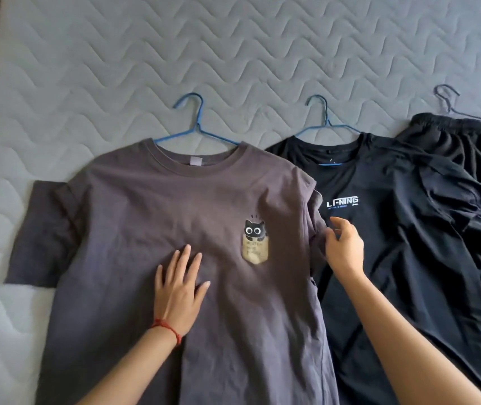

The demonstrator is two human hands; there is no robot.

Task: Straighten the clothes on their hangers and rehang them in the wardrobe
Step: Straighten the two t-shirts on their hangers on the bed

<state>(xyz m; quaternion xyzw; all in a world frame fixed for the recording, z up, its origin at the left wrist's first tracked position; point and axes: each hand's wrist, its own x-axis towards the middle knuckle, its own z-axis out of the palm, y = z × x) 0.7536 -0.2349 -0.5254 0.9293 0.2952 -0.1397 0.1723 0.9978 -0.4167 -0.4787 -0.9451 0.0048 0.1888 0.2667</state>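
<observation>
Three garments lie in a row on a quilted grey mattress (pixel 233 54). Nearest the mattress's left edge a grey T-shirt (pixel 151 206) (a small cat-in-pocket print on its chest) lies flat, front up, on a blue hanger (pixel 195 127) whose hook points toward the far edge. The left hand (pixel 179 290), a red string at its wrist, rests palm down on the shirt's front with fingers straight and spread. The right hand (pixel 343 247) pinches the grey shirt's right sleeve, where it overlaps a black T-shirt (pixel 385 258) on a second blue hanger (pixel 325 121). Toward the right edge lie rumpled black shorts (pixel 467 159) on a dark hanger (pixel 449 102).
</observation>
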